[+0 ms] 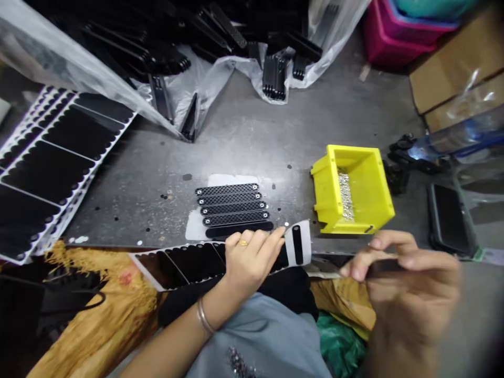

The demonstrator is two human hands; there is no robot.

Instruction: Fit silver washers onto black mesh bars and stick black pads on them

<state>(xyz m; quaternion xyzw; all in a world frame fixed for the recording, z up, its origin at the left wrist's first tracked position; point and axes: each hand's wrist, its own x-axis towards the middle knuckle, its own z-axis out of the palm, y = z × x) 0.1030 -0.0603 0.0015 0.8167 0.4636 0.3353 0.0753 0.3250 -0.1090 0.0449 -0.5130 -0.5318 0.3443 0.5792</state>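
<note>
My left hand [252,257], with a ring and a bangle, lies closed over a sheet of black strip stickers [192,265] across my lap. Its fingertips reach the table edge, beside a smooth black strip [236,229]. At the sheet's right end, a single black sticker [296,244] shows on white backing. Blurred on the right, my right hand [409,289] pinches a small dark strip [384,268], apparently a sticker. Beyond my left hand, several textured black strips [232,202] with metal rings at their ends lie in a row on a pale sheet.
A yellow bin [354,189] of small metal parts stands right of the strips. More sticker sheets [59,157] lie left. At the back, a plastic bag [232,63] spills black parts. A phone [449,218], a bottle [460,139], a carton [452,73] and pink bins [394,37] occupy the right.
</note>
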